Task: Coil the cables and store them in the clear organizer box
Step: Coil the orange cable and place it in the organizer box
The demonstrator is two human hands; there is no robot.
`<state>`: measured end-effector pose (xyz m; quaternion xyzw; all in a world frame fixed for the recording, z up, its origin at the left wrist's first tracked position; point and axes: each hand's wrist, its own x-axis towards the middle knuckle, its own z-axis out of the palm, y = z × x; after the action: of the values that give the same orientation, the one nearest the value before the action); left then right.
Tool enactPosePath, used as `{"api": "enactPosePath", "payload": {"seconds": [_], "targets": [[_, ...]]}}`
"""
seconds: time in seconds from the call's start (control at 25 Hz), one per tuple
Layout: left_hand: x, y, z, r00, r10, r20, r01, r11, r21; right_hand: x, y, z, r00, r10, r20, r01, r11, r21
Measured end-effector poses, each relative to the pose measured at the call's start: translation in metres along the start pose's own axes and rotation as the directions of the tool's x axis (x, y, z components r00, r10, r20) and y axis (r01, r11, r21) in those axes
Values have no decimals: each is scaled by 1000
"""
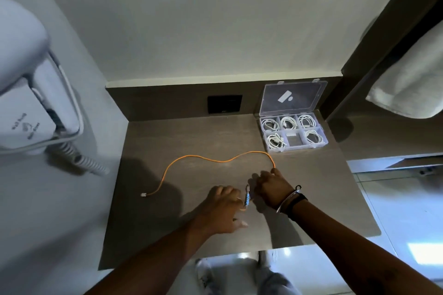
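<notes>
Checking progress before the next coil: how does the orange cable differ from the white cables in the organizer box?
The orange cable lies stretched in a loose wave on the counter; the white cables are coiled. It is outside the organizer box; they fill five compartments. Both hands, left hand and right hand, hold its near end; they lie untouched.

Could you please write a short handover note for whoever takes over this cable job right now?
Left hand and right hand both grip one end of the orange cable, plug between them. The rest lies uncoiled on the brown tabletop.
Clear plastic organizer box sits open, back right.
Done: five compartments hold coiled white cables.
Left: coil the orange cable, place it in the free front-middle compartment.
</notes>
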<state>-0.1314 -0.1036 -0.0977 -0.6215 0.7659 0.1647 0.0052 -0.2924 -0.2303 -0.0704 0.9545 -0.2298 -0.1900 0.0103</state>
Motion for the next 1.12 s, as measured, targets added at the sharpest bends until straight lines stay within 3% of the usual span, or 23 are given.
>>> {"api": "enactPosePath", "payload": {"seconds": [0.08,0.16,0.24,0.32,0.36,0.44,0.56,0.64,0.72,0.8,0.92,1.0,1.04,1.08,1.12], "targets": [[-1,3,-8,997,-11,-70,12,1000,20,-1,-2,-5,996,89,3,-89,995,54],[-5,8,-27,959,-198,-204,124,937,-326,-2,-3,-5,983,182,11,-180,957,227],[-9,11,-49,831,-507,-230,184,641,-745,-6,-9,-10,969,248,-20,-216,879,425],[-10,20,-72,707,-700,-105,155,297,-942,-8,-21,-24,959,204,-198,-78,859,506],[-8,25,-82,670,-741,-44,126,172,-977,-8,-28,-32,951,154,-269,8,856,517],[-3,32,-95,606,-794,50,107,19,-994,-5,-39,-48,926,133,-353,95,824,558],[-2,32,-106,401,-893,203,82,-186,-979,-7,-44,-69,902,291,-319,-27,775,631],[-6,31,-110,309,-909,279,44,-279,-959,-13,-47,-79,814,388,-432,-59,796,602],[-9,33,-111,290,-901,323,19,-332,-943,-20,-55,-86,740,311,-596,33,869,494],[-12,40,-114,334,-869,365,-1,-388,-922,-22,-64,-91,805,119,-581,136,917,376],[-16,47,-122,418,-816,399,26,-428,-903,-21,-68,-96,903,58,-426,205,813,545],[-25,46,-128,350,-856,380,70,-381,-922,-20,-63,-100,894,92,-439,243,723,647],[-30,44,-128,254,-909,331,125,-308,-943,-19,-57,-104,873,84,-480,288,705,648],[-37,41,-127,124,-972,201,222,-171,-960,-19,-50,-111,851,59,-522,337,700,629],[-43,40,-127,62,-998,2,308,17,-951,-18,-43,-119,837,19,-547,379,701,604]]}}
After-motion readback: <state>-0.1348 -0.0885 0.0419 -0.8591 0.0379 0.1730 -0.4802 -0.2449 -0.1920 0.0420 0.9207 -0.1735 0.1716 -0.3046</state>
